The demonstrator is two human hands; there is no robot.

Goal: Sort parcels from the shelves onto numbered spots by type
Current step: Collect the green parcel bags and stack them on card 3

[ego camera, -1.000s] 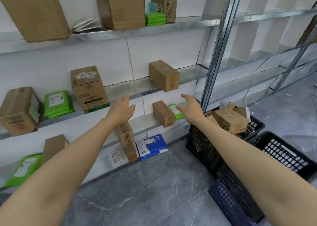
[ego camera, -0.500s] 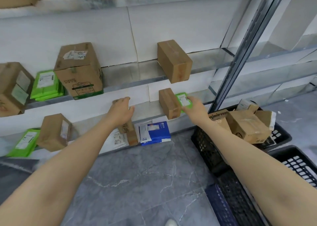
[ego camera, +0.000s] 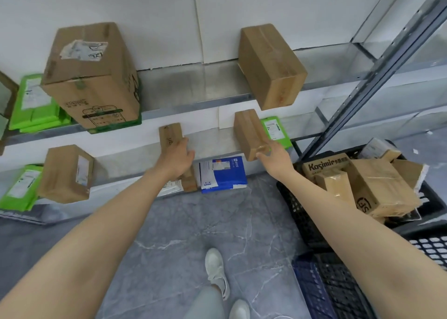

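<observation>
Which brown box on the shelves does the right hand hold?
The small box on the lower shelf, beside the green packet: the right hand grips its front end. The left hand grips a narrower box.

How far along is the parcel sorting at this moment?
Done: unclear; several brown cardboard boxes lie in the black plastic crate, but no numbered spots show. In hand: the left hand grips a narrow brown cardboard box; the right hand grips a small brown cardboard box. Left: green mailer bags, a blue-and-white envelope and other boxes on the shelves.
</observation>
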